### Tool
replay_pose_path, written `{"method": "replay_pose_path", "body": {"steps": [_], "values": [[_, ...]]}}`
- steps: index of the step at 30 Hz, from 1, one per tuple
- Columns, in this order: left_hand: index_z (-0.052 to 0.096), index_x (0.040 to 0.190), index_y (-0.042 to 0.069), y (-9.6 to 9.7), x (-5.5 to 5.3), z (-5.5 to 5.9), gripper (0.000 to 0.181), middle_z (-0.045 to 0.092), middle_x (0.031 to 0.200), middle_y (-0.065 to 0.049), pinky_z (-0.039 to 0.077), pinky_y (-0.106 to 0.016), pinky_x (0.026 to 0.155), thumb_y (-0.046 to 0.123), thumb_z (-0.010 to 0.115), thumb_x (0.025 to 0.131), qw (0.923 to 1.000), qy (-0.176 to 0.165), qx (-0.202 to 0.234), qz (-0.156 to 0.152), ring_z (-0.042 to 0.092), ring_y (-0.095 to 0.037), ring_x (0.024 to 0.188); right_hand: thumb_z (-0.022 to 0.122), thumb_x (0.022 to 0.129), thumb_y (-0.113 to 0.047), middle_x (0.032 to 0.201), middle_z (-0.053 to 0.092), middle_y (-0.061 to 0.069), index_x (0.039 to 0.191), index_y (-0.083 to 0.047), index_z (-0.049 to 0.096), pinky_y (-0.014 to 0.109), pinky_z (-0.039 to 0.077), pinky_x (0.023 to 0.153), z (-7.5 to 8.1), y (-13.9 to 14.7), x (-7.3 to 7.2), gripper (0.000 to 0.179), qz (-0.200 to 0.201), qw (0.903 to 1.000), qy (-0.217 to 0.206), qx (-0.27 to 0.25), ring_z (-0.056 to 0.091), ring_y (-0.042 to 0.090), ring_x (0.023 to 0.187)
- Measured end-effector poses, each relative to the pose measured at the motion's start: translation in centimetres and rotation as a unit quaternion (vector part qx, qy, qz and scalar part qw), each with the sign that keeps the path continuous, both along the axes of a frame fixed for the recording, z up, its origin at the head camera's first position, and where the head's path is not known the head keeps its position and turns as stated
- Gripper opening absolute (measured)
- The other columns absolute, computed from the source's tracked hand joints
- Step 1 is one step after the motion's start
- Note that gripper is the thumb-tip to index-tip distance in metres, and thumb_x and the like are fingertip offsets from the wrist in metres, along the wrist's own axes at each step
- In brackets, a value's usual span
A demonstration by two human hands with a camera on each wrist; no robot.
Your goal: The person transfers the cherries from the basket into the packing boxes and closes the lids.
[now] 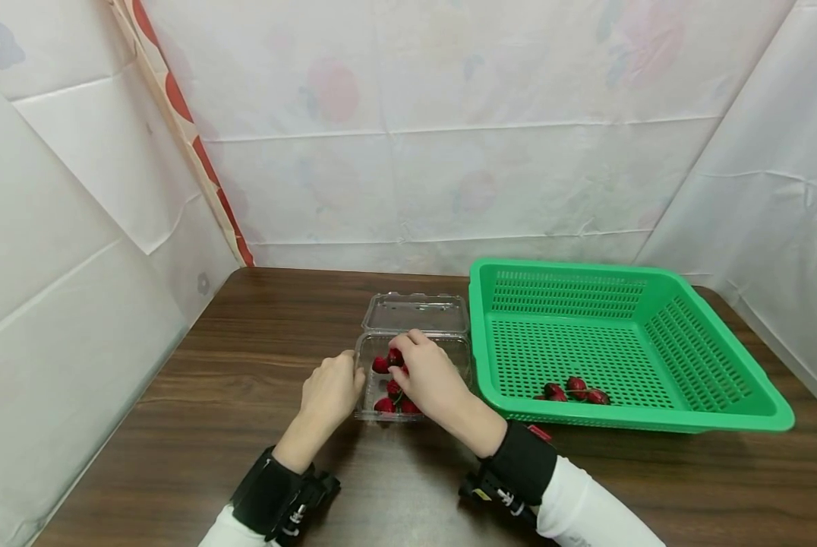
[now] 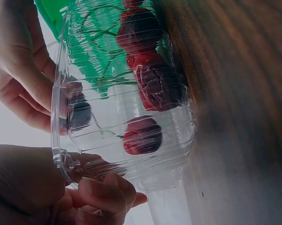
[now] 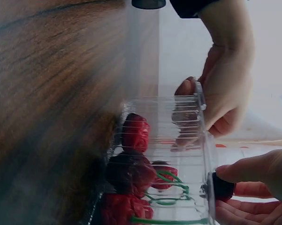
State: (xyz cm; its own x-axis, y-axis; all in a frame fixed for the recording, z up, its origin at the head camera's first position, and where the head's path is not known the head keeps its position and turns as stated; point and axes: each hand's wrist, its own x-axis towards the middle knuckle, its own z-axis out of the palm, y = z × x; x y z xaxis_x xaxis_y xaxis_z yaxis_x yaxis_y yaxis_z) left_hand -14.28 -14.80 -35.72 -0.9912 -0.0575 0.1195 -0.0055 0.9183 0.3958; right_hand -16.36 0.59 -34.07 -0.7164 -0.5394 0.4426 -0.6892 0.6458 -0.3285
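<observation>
A clear plastic clamshell box (image 1: 388, 416) stands on the table with its lid (image 1: 417, 311) folded back. My left hand (image 1: 333, 386) grips the box's left wall, with curled fingers (image 2: 108, 194) against the outside. At the open top, my right hand (image 1: 436, 380) pinches a dark red cherry (image 3: 224, 186) between thumb and fingers. Several more cherries (image 2: 143, 135) with green stems lie on the box's floor, seen through its ribbed wall in both wrist views. In the head view the right hand covers part of the box's inside.
Right beside the box stands a large green basket (image 1: 627, 416) with slotted walls. Several cherries (image 1: 576, 386) lie inside it by the near wall. The brown wooden table (image 1: 197, 425) extends to the left and front. White sheeting (image 1: 408, 190) hangs behind and at both sides.
</observation>
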Motion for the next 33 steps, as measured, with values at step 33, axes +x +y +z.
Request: {"method": "replay_pose_path", "body": {"steps": [33], "values": [[0.058,0.108,-0.004,0.0,-0.2,0.0,0.028,0.045,0.053,-0.005,0.029,-0.028,0.038,0.012,0.052,0.086,0.9999,-0.010,0.006,0.006,0.040,-0.016,0.041,0.071,0.074,-0.024,0.072,0.051,0.003,0.086,-0.007,0.061,0.028,0.046,0.054,-1.4,-1.5,0.1,0.023,-0.009,0.9852,-0.005,0.171,0.056,0.018,0.067]]}}
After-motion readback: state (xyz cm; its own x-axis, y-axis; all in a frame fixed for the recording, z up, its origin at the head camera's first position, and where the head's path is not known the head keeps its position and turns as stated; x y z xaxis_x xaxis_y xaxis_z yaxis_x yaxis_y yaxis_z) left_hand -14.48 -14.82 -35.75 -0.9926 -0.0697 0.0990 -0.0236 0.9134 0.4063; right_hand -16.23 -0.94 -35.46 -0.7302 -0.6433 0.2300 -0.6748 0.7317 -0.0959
